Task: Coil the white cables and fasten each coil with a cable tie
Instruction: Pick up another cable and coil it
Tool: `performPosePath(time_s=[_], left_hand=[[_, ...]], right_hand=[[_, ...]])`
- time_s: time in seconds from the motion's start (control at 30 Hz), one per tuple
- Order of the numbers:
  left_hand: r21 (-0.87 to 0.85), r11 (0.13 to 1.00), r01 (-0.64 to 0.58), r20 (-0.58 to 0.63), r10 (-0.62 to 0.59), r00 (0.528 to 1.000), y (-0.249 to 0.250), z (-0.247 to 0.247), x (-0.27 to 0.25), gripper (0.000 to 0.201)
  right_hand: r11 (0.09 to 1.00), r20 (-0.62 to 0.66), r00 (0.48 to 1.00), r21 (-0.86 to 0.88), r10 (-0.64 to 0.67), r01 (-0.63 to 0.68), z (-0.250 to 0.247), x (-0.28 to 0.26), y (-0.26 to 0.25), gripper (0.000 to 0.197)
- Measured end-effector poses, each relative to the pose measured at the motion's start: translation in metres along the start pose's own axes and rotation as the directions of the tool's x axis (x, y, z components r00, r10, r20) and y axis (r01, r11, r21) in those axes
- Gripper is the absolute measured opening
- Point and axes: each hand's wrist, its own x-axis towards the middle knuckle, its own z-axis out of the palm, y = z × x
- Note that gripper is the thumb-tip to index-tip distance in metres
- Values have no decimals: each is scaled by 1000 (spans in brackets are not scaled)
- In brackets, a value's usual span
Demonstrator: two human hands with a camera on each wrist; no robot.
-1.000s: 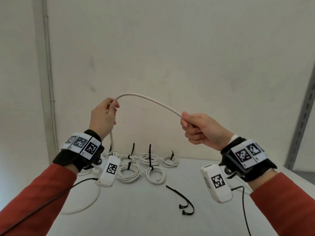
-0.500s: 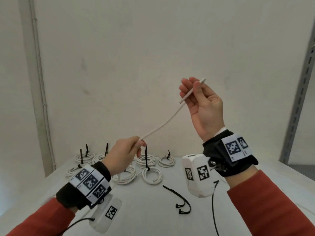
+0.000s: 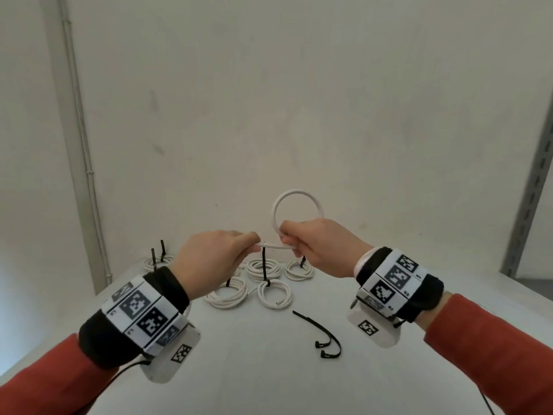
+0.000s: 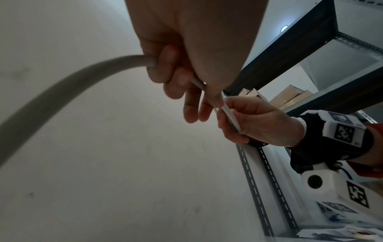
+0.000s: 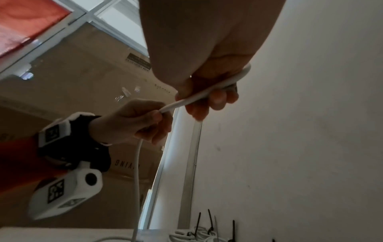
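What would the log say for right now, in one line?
step: coiling | right hand: holds first loop of white cable | left hand: feeds cable | loose ties: on table

white cable (image 4: 68,85) in left hand (image 4: 186,49) fingers (image 4: 165,65), right hand (image 4: 259,121) alongside

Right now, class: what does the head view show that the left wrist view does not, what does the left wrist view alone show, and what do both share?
Only the head view shows the cable's finished loop standing above the hands, the tied coils at the back of the table, and two loose black cable ties. Only the left wrist view shows the metal shelving with cardboard boxes, and the cable's slack trailing away below. Both show the left hand and the right hand gripping the white cable close together.
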Motion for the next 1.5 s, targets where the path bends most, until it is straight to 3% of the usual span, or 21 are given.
performPosePath(time_s=[0.1, 0.23, 0.3, 0.37, 0.4, 0.43, 0.5, 0.57, 0.63, 0.7, 0.87, 0.97, 1.03, 1.17, 1.23, 1.3, 1.33, 1.4, 1.43, 1.5], left_hand=[[44, 997, -64, 15, 63, 998, -1, -6, 2, 47], [82, 995, -63, 16, 62, 998, -7, -16, 3, 52], [76, 996, -49, 17, 48, 999, -9, -19, 4, 50], [7, 1000, -16, -4, 16, 1000, -10, -22, 7, 52], [-64, 998, 9, -6, -10, 1000, -10, -22, 9, 52], [-164, 986, 35, 5, -35, 999, -11, -23, 10, 49], [-378, 922, 79, -4, -87, 996, -11, -25, 13, 32], [-553, 823, 127, -56, -188, 981, -13, -26, 14, 25], [-653, 736, 178, -64, -288, 956, -15, -25, 14, 27], [-627, 756, 190, -72, -299, 951, -15, -23, 12, 34], [-367, 914, 174, -142, -239, 960, -17, -7, 5, 48], [-235, 939, 250, -132, -286, 949, -23, 3, -5, 49], [-194, 956, 221, -137, -250, 959, -19, 6, -12, 38], [-17, 998, 65, -89, -67, 994, 2, 3, -11, 32], [70, 997, 11, -70, -7, 998, 9, 2, -10, 44], [138, 990, -23, -53, 31, 998, 14, -1, -9, 59], [166, 985, -41, -44, 49, 998, 15, -4, -7, 61], [204, 976, -72, -33, 81, 996, 18, -9, -6, 64], [214, 973, -89, -26, 97, 995, 20, -12, -5, 63], [225, 965, -136, -14, 143, 990, 21, -19, -3, 45]], right_hand=[[1000, 40, 999, -29, -5, 6, 0, -5, 1, 23], [994, 12, 998, -90, -61, 62, 0, -14, 4, 35], [1000, 2, 1000, 10, -20, 20, -1, -17, 2, 35], [965, -41, 999, 263, 25, -13, -1, -17, -1, 31], [892, -46, 997, 452, 62, -34, -3, -17, -4, 32], [757, -34, 994, 651, 102, -56, -5, -16, -7, 33], [382, -3, 988, 922, 152, -57, -13, -15, -15, 35], [88, -10, 983, 996, 181, -6, -21, -15, -19, 37], [-109, -32, 981, 993, 191, 54, -28, -15, -22, 37], [-247, -39, 975, 964, 217, 94, -33, -15, -26, 35], [-442, -166, 952, 856, 255, 268, -40, -14, -33, 34], [-558, -319, 898, 704, 304, 439, -52, -17, -22, 26], [-586, -366, 855, 622, 367, 519, -60, -18, -16, 23], [-534, -319, 806, 619, 499, 576, -59, -10, -13, 21], [-452, -289, 789, 691, 542, 563, -53, -3, -12, 13], [-315, -279, 779, 799, 561, 513, -44, 3, -7, 10], [-202, -285, 771, 861, 570, 467, -38, 6, -4, 8], [115, -327, 761, 940, 560, 320, -24, 12, -1, 7], [284, -351, 774, 931, 527, 229, -16, 13, -2, 8], [596, -355, 848, 801, 392, 60, -3, 14, -3, 9]])
